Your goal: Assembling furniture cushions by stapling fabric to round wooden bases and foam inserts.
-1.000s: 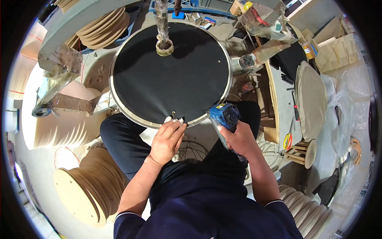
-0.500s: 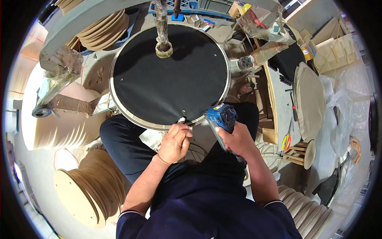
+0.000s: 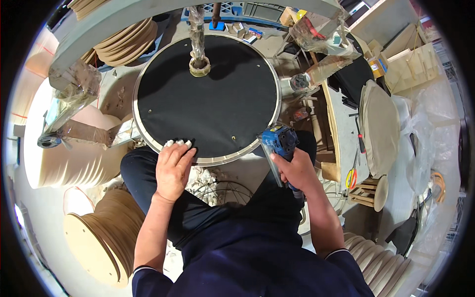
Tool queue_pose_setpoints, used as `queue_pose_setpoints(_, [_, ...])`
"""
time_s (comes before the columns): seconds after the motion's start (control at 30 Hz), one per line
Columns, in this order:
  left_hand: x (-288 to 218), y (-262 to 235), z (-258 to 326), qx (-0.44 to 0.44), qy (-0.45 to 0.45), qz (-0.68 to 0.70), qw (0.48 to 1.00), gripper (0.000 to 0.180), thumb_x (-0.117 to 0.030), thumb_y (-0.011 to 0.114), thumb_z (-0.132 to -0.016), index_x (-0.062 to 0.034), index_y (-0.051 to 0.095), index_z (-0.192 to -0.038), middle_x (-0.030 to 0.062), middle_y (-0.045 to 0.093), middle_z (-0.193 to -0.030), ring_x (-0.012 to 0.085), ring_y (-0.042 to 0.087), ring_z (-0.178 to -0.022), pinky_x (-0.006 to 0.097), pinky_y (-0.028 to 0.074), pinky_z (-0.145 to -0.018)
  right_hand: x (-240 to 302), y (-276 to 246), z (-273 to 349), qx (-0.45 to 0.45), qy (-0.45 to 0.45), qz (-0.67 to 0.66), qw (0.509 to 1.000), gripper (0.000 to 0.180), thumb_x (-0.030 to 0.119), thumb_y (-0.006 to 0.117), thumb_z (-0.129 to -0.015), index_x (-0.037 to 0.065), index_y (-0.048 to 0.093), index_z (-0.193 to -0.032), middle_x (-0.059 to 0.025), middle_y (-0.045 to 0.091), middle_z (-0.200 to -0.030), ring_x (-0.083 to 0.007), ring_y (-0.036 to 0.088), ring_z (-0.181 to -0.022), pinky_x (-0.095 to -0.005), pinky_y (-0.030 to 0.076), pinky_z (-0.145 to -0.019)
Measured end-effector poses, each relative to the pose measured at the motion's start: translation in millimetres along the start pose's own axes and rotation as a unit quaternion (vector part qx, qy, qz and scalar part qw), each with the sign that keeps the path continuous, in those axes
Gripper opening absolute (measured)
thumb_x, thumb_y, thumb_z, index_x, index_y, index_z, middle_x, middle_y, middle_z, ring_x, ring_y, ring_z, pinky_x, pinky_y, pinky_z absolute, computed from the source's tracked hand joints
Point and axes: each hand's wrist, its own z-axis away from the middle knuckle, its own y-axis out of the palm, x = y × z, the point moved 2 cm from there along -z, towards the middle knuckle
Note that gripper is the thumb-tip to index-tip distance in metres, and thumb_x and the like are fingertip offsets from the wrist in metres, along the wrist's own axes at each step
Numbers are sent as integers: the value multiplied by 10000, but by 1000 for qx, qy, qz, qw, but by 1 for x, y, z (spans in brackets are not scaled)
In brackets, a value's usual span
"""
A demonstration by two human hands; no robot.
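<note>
A round black disc (image 3: 208, 94) with a pale rim lies flat in front of me, a wrapped post (image 3: 199, 59) rising from its middle. My left hand (image 3: 173, 168) rests on the disc's near left rim, fingertips curled over the edge onto the black face. My right hand (image 3: 297, 171) grips a blue power driver (image 3: 279, 141) just off the disc's near right rim, its nose pointing toward the rim. A small screw hole (image 3: 232, 138) shows on the black face near that tool.
Stacks of pale wooden discs stand at lower left (image 3: 106, 232), upper left (image 3: 126, 37) and lower right (image 3: 378, 260). A workbench (image 3: 341, 128) with scissors (image 3: 352, 177) and a large pale disc (image 3: 378, 126) runs along the right. Plastic-wrapped machine arms (image 3: 74, 94) reach in from the left.
My left hand has slid leftward along the disc's near rim. The right hand with the blue driver has drawn slightly right and away from the spot it worked on.
</note>
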Motion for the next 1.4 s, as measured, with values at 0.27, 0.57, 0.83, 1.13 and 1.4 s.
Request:
queue_pose_setpoints(0.27, [13, 0, 2, -18, 5, 7, 1000, 313, 5, 780, -753, -66, 781, -1058, 61, 722, -1060, 275, 679, -1003, 435, 540, -944, -9, -6, 11, -12, 9, -54, 998, 291, 294, 727, -988, 21, 662, -910, -16, 609, -636, -98, 603, -516, -273, 483, -508])
queue_pose_setpoints(0.57, [14, 2, 4, -32, 37, 7, 999, 319, 3, 802, -743, -74, 780, -1052, 43, 715, -1018, 258, 686, -974, 427, 559, -899, 0, 8, 14, 27, -13, -54, 998, 302, 288, 743, -975, 6, 638, -943, -17, 604, -627, -106, 578, -517, -290, 469, -513])
queue_pose_setpoints(0.83, [13, 4, 3, -22, 63, 8, 998, 332, -38, 764, -743, -55, 763, -1074, 44, 717, -1051, 247, 683, -993, 419, 556, -900, 2, 15, 17, 39, -18, -59, 997, 273, 278, 742, -981, 10, 691, -998, -3, 625, -662, -78, 588, -533, -264, 487, -523])
queue_pose_setpoints(1.13, [21, -2, 2, -33, 31, 0, 999, 333, -24, 828, -738, -84, 766, -1060, 44, 709, -1039, 265, 681, -986, 415, 544, -884, -3, 12, 25, 36, -10, -71, 997, 256, 261, 747, -976, 18, 692, -1034, -1, 621, -661, -72, 573, -511, -253, 466, -508])
queue_pose_setpoints(1.4, [29, -3, 5, -47, 27, 15, 998, 262, -38, 817, -767, -63, 756, -1021, 45, 709, -1006, 254, 685, -971, 404, 561, -867, -1, 22, 23, 38, -28, -70, 996, 315, 314, 755, -963, 20, 653, -910, -7, 598, -620, -90, 565, -517, -276, 453, -517])
